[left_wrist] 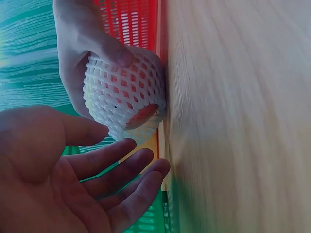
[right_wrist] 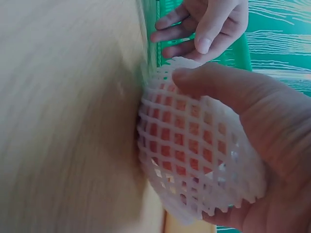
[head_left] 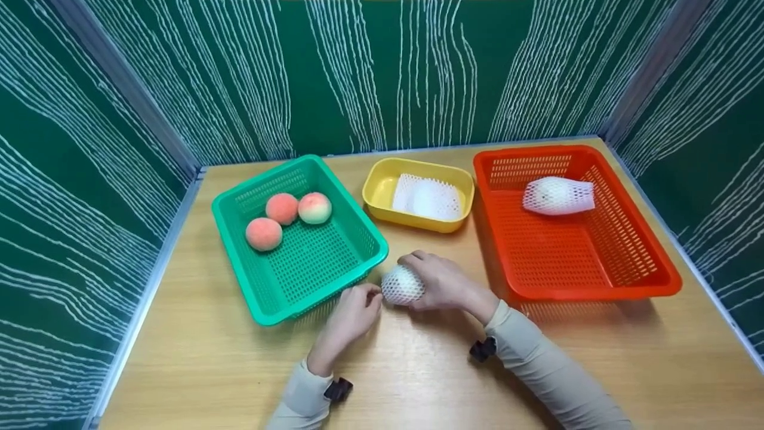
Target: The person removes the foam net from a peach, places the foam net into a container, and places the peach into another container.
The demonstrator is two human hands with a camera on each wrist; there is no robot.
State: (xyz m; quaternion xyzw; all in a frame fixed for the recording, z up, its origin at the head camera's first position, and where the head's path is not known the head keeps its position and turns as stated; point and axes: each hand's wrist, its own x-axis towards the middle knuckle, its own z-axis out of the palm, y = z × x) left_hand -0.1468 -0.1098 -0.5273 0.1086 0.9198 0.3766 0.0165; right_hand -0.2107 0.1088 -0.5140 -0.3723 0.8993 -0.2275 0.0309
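A peach in a white foam net (head_left: 402, 285) is at the middle of the table, between the green and red baskets. My right hand (head_left: 440, 282) grips it from the right, with its thumb (right_wrist: 209, 82) lying over the mesh. Red peach skin shows through the holes in the right wrist view, and a bare patch shows at the net's open end in the left wrist view. My left hand (head_left: 353, 313) is at that end with loosely bent, parted fingers (left_wrist: 121, 167), its fingertips close by the net's edge and nothing between them.
At left, a green basket (head_left: 230, 263) contains three bare peaches (head_left: 282, 208). A yellow tub (head_left: 412, 220) with white foam nets (head_left: 427, 197) stands at the back middle. The red basket (head_left: 552, 251) on the right bears one netted fruit (head_left: 556, 196). Green walls enclose the table.
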